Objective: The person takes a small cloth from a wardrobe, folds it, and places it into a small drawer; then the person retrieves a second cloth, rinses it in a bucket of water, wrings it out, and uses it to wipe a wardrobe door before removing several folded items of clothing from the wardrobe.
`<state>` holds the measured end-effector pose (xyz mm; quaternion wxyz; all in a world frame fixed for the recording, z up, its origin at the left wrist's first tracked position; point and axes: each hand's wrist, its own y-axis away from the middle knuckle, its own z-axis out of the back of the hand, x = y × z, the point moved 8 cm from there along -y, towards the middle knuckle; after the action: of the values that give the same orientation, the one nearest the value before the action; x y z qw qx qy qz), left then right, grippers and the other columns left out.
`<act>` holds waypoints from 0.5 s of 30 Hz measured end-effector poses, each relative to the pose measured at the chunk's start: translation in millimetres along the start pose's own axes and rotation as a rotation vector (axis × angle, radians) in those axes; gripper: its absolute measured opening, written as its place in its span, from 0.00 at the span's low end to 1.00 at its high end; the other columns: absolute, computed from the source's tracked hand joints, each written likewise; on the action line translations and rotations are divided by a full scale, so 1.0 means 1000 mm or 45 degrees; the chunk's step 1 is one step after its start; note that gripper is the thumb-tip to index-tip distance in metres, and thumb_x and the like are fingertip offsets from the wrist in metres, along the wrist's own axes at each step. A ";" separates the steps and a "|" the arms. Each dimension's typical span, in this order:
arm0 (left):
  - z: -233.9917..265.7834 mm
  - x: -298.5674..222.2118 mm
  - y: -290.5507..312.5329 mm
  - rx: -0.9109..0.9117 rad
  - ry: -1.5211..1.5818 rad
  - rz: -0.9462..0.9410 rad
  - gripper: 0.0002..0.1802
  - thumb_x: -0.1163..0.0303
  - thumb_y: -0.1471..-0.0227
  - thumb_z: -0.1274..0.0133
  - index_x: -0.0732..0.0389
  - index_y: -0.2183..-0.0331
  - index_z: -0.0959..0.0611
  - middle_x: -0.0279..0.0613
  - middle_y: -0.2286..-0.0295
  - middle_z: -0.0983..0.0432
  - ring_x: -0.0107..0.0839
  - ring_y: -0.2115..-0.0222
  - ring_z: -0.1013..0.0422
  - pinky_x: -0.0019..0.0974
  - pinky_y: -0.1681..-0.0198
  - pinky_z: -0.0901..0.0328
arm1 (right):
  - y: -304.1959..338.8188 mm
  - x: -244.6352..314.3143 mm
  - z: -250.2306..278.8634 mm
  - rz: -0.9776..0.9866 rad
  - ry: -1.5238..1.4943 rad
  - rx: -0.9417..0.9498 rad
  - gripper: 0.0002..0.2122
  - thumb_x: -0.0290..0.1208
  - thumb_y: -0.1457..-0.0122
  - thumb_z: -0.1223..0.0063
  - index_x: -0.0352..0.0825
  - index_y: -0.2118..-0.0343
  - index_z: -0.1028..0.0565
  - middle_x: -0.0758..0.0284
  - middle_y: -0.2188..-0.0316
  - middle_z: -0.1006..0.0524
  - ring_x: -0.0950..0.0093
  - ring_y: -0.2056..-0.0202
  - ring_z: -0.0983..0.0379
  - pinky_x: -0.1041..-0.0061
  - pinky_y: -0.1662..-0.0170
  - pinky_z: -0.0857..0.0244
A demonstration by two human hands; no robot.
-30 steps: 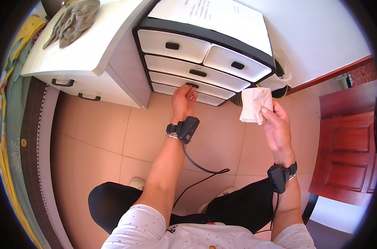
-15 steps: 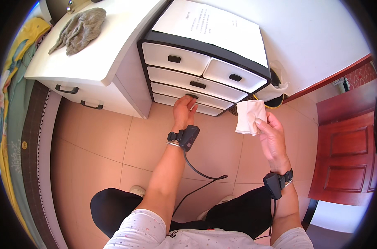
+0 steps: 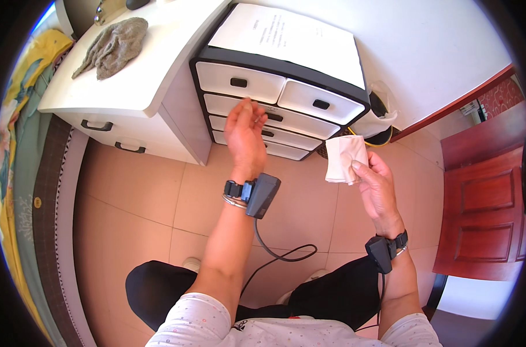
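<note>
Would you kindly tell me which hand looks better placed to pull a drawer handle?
Probably the left hand: it appears empty, its fingers near the second-row handle on the drawer unit. The right hand is farther off and holds a folded pale cloth or tissue.

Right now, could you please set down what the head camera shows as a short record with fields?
Left hand: loosely curled in front of the drawer unit; no held thing visible, contact unclear
Right hand: holding a folded pale cloth by its right side
Drawer state: white fronts in a black frame, all appearing shut
On the unit: a white paper sheet
Left side: white cabinet with a crumpled grey cloth on top
Right side: dark red door
Floor: pinkish tiles
</note>
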<state>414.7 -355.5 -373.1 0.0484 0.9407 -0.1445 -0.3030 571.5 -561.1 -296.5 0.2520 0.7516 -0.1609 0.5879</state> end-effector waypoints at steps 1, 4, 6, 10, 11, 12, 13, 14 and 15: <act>-0.010 -0.012 0.000 0.002 0.006 -0.032 0.09 0.71 0.49 0.52 0.63 0.65 0.27 0.39 0.70 0.28 0.29 0.68 0.31 0.33 0.62 0.36 | 0.000 0.000 0.000 -0.003 0.009 0.007 0.07 0.25 0.47 0.50 0.32 0.65 0.31 0.69 0.68 0.27 0.82 0.66 0.32 0.81 0.59 0.38; -0.016 -0.026 -0.010 0.021 0.057 -0.032 0.10 0.70 0.49 0.52 0.64 0.64 0.27 0.41 0.68 0.28 0.31 0.66 0.31 0.33 0.61 0.36 | 0.001 -0.003 0.000 0.002 0.017 0.016 0.06 0.25 0.47 0.51 0.32 0.66 0.31 0.70 0.68 0.27 0.83 0.67 0.32 0.81 0.59 0.38; -0.017 -0.028 -0.014 0.042 0.131 0.045 0.10 0.70 0.49 0.51 0.65 0.65 0.27 0.43 0.67 0.28 0.31 0.66 0.31 0.33 0.62 0.36 | 0.002 -0.001 -0.002 0.010 0.021 0.016 0.06 0.25 0.47 0.51 0.32 0.66 0.31 0.70 0.68 0.27 0.83 0.67 0.32 0.81 0.59 0.39; -0.012 -0.028 -0.016 -0.034 0.180 0.129 0.08 0.71 0.49 0.51 0.65 0.67 0.26 0.40 0.70 0.28 0.30 0.70 0.32 0.32 0.65 0.36 | 0.002 -0.002 -0.002 0.005 0.034 0.052 0.07 0.25 0.46 0.51 0.32 0.65 0.32 0.70 0.67 0.28 0.82 0.64 0.32 0.81 0.57 0.39; -0.012 -0.026 -0.017 -0.040 0.218 0.164 0.06 0.71 0.49 0.51 0.64 0.69 0.26 0.38 0.73 0.30 0.28 0.73 0.34 0.32 0.67 0.37 | 0.002 -0.002 -0.002 0.007 0.035 0.050 0.07 0.25 0.46 0.51 0.32 0.65 0.32 0.70 0.67 0.28 0.82 0.64 0.32 0.81 0.57 0.39; -0.012 -0.024 -0.018 -0.046 0.257 0.199 0.05 0.71 0.48 0.52 0.63 0.71 0.26 0.36 0.76 0.32 0.27 0.75 0.36 0.32 0.69 0.38 | 0.002 -0.002 -0.002 0.005 0.035 0.052 0.07 0.25 0.46 0.51 0.32 0.65 0.32 0.70 0.67 0.28 0.82 0.64 0.32 0.81 0.57 0.39; -0.013 -0.024 -0.019 -0.044 0.258 0.200 0.05 0.71 0.48 0.52 0.63 0.71 0.26 0.36 0.76 0.32 0.27 0.75 0.36 0.32 0.69 0.38 | 0.002 -0.002 -0.002 0.003 0.036 0.054 0.07 0.25 0.47 0.51 0.32 0.65 0.32 0.70 0.67 0.28 0.82 0.64 0.32 0.81 0.57 0.39; -0.013 -0.024 -0.019 -0.051 0.279 0.217 0.05 0.71 0.48 0.52 0.61 0.73 0.27 0.34 0.78 0.35 0.26 0.77 0.38 0.32 0.71 0.39 | 0.002 -0.002 -0.003 0.006 0.034 0.056 0.07 0.25 0.47 0.51 0.32 0.65 0.32 0.70 0.67 0.28 0.82 0.64 0.32 0.81 0.57 0.39; -0.015 -0.024 -0.019 -0.059 0.299 0.234 0.05 0.71 0.48 0.52 0.60 0.74 0.28 0.32 0.80 0.37 0.25 0.79 0.40 0.32 0.72 0.40 | 0.002 -0.002 -0.004 0.005 0.034 0.048 0.06 0.25 0.46 0.51 0.32 0.66 0.32 0.70 0.68 0.28 0.83 0.66 0.33 0.81 0.59 0.39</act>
<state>409.2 -330.2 -351.3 0.1141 0.9511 -0.2164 -0.1885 566.4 -560.6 -297.8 0.2385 0.7481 -0.1479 0.6013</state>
